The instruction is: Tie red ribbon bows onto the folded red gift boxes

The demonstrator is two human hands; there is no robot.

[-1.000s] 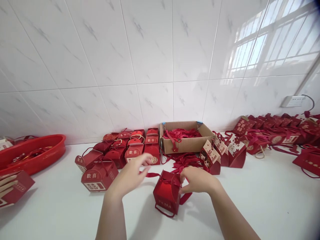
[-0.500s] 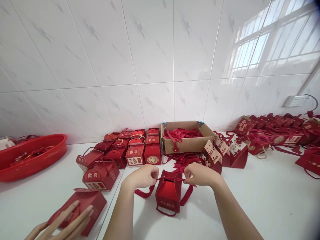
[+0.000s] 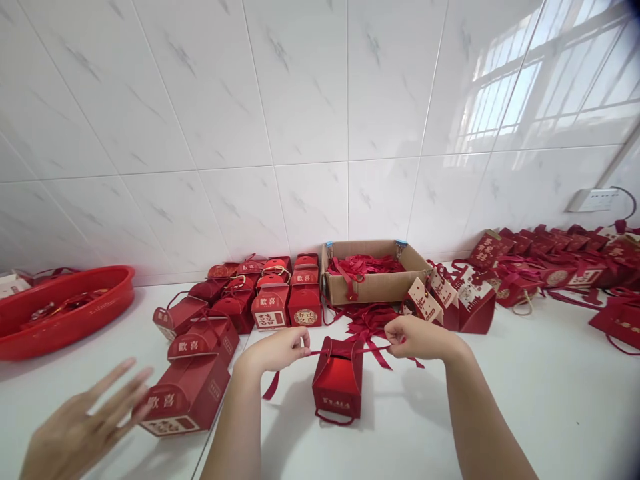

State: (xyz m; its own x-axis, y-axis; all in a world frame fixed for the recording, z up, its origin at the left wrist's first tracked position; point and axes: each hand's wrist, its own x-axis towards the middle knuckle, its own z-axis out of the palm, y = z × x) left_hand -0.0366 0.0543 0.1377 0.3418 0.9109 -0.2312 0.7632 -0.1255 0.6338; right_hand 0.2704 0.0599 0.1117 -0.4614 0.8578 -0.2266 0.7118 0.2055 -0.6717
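On the table [image 3: 410, 427], the box [image 3: 337, 387] stands upright between the hands, closer to the left hand [image 3: 286, 349] than the right hand [image 3: 423, 339]. Both pinch the ribbon [image 3: 375, 349], its length drawn left to right across the box's top.

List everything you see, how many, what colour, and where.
gift box: one, red, centre
ribbon: one, red, at its top
carton: one, brown, middle back
clips: two, blue, on carton
loose ribbons: many, red, in and before carton
left boxes: many, mostly red, left
right boxes: many, mostly red, right
basin: one, red, far left
power strip: one, white, right
wall: one, white, tiled, behind
table: one, white, beneath
co-worker's hand: one, lower left
left hand: one, bare, pinching ribbon
right hand: one, bare, pinching ribbon
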